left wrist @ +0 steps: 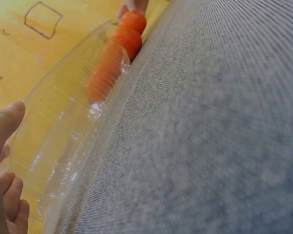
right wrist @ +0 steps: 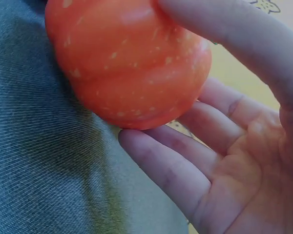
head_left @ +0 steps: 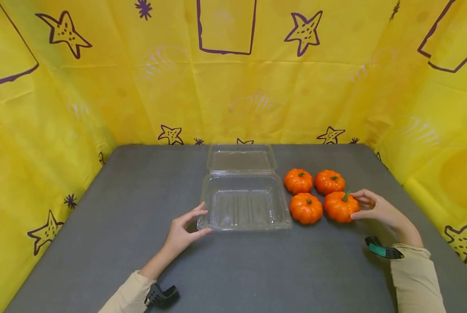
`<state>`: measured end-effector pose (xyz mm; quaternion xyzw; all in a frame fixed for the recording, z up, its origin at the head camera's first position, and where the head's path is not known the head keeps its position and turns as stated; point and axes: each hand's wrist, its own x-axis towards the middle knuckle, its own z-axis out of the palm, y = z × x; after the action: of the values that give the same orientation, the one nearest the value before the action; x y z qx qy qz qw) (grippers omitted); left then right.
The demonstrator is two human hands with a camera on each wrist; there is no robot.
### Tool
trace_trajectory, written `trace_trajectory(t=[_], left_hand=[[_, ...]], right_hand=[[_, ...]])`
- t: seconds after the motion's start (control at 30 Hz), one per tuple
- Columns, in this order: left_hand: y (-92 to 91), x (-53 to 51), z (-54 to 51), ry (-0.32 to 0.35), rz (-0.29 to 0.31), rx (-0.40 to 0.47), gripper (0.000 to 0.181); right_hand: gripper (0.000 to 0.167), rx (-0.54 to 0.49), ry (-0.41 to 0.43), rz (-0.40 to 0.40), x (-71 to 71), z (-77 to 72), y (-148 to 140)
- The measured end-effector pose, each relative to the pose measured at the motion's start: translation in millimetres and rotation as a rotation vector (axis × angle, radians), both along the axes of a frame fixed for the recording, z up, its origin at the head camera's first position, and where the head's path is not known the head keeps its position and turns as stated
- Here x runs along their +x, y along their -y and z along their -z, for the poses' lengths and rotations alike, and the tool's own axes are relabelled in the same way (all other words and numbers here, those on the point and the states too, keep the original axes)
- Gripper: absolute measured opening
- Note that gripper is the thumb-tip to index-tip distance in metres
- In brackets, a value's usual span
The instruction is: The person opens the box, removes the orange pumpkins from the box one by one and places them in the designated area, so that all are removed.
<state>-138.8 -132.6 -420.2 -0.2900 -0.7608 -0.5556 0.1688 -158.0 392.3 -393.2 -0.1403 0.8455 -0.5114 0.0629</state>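
A clear plastic clamshell container [head_left: 243,227] lies on the table with its lid [head_left: 241,161] folded back away from me. My left hand [head_left: 183,230] holds the container's near left corner, thumb at the front edge and fingers at the left side. In the left wrist view, the thumb [left wrist: 7,124] meets the clear rim. To the container's right sit several small orange pumpkins with green stems. My right hand [head_left: 376,211] grips the nearest right pumpkin [head_left: 338,208] from its right side; the right wrist view shows thumb and fingers around this pumpkin [right wrist: 132,68].
Another pumpkin [head_left: 305,208] stands close left of the gripped one, and two more, a left one [head_left: 298,181] and a right one [head_left: 329,181], sit behind. The grey table [head_left: 257,269] ends at a yellow patterned cloth [head_left: 233,100] at the back and sides.
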Motion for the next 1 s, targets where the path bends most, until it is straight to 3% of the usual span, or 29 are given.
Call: trace_trajectory(t=[0.43, 0.6, 0.83, 0.97, 1.0], left_hand=[[0.8, -2.4, 1.5, -0.006, -0.009, -0.01, 0.042], [2.1, -1.1, 2.3, -0.018, -0.021, -0.015, 0.042], [2.8, -2.5, 1.9, -0.094, -0.036, -0.039, 0.046], [4.5, -2.9, 0.5, -0.126, -0.039, 0.018, 0.045], [6.2, -5.3, 4.2, -0.14, -0.049, 0.041, 0.042]], right_hand=[[0.043, -0.035, -0.006, -0.08, -3.3, 7.0, -2.6], [0.049, -0.014, 0.03, -0.082, -6.0, 6.5, -1.0], [0.057, 0.003, 0.054, -0.086, -6.3, 3.8, 0.5], [0.063, 0.042, 0.094, -0.077, -2.8, 1.3, -3.2], [0.063, 0.053, 0.098, -0.069, -1.6, -0.2, -4.2]])
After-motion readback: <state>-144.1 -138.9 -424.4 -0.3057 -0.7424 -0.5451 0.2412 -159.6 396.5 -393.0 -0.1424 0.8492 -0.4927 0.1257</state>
